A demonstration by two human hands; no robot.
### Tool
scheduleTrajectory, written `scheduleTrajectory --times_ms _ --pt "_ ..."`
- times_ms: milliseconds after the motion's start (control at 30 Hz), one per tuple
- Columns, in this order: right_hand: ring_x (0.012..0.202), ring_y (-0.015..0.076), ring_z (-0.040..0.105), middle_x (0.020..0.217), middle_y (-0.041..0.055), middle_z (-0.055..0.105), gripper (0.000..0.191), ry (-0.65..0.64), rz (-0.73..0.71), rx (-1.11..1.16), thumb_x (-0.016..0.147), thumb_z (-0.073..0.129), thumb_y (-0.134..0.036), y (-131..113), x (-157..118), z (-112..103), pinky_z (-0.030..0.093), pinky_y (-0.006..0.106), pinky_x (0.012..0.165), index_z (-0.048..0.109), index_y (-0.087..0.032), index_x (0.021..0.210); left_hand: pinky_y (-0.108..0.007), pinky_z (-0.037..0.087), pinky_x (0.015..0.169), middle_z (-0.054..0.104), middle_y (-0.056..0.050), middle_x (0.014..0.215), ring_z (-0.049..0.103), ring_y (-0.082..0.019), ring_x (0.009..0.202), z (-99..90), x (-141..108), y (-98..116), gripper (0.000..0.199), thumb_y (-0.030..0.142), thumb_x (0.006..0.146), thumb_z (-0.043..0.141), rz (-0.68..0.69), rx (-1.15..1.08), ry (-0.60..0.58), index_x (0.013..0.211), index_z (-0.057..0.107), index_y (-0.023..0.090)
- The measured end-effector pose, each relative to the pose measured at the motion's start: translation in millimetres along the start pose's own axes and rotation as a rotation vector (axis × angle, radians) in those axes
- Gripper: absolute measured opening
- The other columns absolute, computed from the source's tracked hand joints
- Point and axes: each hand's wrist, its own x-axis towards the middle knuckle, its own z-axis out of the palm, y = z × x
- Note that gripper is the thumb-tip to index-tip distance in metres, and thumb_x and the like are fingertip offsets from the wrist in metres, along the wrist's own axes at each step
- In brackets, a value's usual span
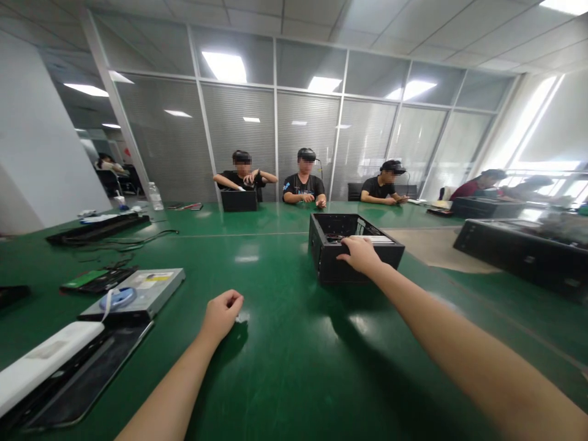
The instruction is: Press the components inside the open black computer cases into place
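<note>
A black open-topped metal computer case (340,263) stands on the green table (275,355), right of centre. My right hand (361,254) is closed over its near rim, with the thumb against the outer wall and the fingers over the edge. Some parts lie inside the case, too small to name. My left hand (223,315) is held low over the table, to the left of the case. Its fingers are curled and pressed together; what they hold, if anything, is hidden.
At left lie an optical drive (156,288) with a blue roll (118,298) on it, a green circuit board (87,280), a white power strip (50,355) and cables (138,242). More black cases (519,254) stand at right. Several people sit across the table.
</note>
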Motion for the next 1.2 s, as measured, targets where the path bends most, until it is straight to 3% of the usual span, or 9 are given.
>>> scheduleTrajectory --times_ms 100,233,433,567,667,800,933,1033,1200 --pt "0.109 0.0315 0.059 0.113 0.0146 0.067 0.041 -0.041 -0.034 -0.043 0.084 0.069 -0.045 -10 -12 -16 0.037 0.043 0.093 0.064 -0.016 0.114 -0.025 0.039 0.056 0.056 0.003 0.053 0.055 -0.016 0.054 -0.6 4 -4 0.028 0.044 0.080 0.053 -0.060 -0.048 0.029 0.069 0.062 0.020" --pt "0.093 0.0304 0.064 0.095 0.0113 0.070 0.034 -0.121 -0.218 -0.087 0.083 0.069 -0.049 -48 -61 -53 0.042 0.040 0.083 0.068 -0.018 0.098 -0.025 0.039 0.054 0.057 0.003 0.051 0.055 -0.015 0.051 1.7 6 -8 0.028 0.044 0.080 0.055 -0.098 -0.106 0.027 0.070 0.063 0.019" --pt "0.072 0.0244 0.066 0.081 0.0060 0.072 0.025 -0.353 -0.496 0.180 0.085 0.066 -0.050 -107 -142 -155 0.047 0.036 0.068 0.073 -0.029 0.096 -0.024 0.040 0.054 0.059 0.002 0.054 0.056 -0.015 0.052 8.5 4 -8 0.028 0.045 0.080 0.056 -0.061 -0.111 0.013 0.074 0.064 0.018" --pt "0.082 0.0221 0.069 0.094 0.0038 0.073 0.037 -0.350 -0.507 0.342 0.089 0.055 -0.055 -106 -122 -197 0.051 0.034 0.075 0.071 -0.030 0.110 -0.023 0.039 0.056 0.058 0.002 0.056 0.055 -0.014 0.055 11.0 -1 0 0.028 0.043 0.080 0.055 -0.004 -0.072 -0.023 0.072 0.063 0.018" --pt "0.092 0.0230 0.068 0.101 0.0044 0.073 0.037 -0.309 -0.467 0.102 0.089 0.055 -0.044 -94 -73 -167 0.050 0.036 0.084 0.068 -0.021 0.116 -0.023 0.038 0.056 0.058 0.002 0.057 0.054 -0.014 0.056 9.8 -3 3 0.027 0.042 0.080 0.054 0.018 -0.051 -0.025 0.070 0.063 0.018" --pt "0.089 0.0259 0.069 0.104 0.0116 0.073 0.049 -0.526 -0.484 -0.235 0.071 0.070 -0.018 -80 -26 -77 0.051 0.035 0.077 0.066 -0.015 0.120 -0.024 0.039 0.056 0.058 0.002 0.057 0.054 -0.014 0.055 7.1 -1 -1 0.028 0.043 0.080 0.055 -0.003 -0.062 -0.014 0.071 0.064 0.018" --pt "0.080 0.0250 0.071 0.094 0.0123 0.074 0.051 -0.676 -0.453 -0.142 0.060 0.074 -0.011 -76 -19 -9 0.052 0.032 0.072 0.069 -0.015 0.110 -0.024 0.039 0.056 0.058 0.002 0.056 0.054 -0.014 0.054 8.4 1 -1 0.028 0.044 0.081 0.055 -0.023 -0.092 -0.043 0.072 0.063 0.018" --pt "0.082 0.0271 0.072 0.089 0.0136 0.074 0.035 -0.703 -0.472 -0.123 0.064 0.072 -0.012 -78 -21 5 0.052 0.034 0.072 0.071 -0.014 0.099 -0.024 0.040 0.056 0.058 0.003 0.055 0.053 -0.014 0.053 11.5 2 2 0.027 0.043 0.080 0.055 -0.033 -0.116 -0.069 0.071 0.063 0.018" --pt "0.089 0.0269 0.071 0.095 0.0163 0.073 0.031 -0.555 -0.479 -0.252 0.078 0.059 -0.010 -84 -15 -12 0.051 0.035 0.077 0.065 -0.010 0.108 -0.024 0.039 0.055 0.058 0.003 0.055 0.052 -0.014 0.052 14.3 3 4 0.026 0.043 0.079 0.057 -0.063 -0.125 -0.081 0.071 0.064 0.019"
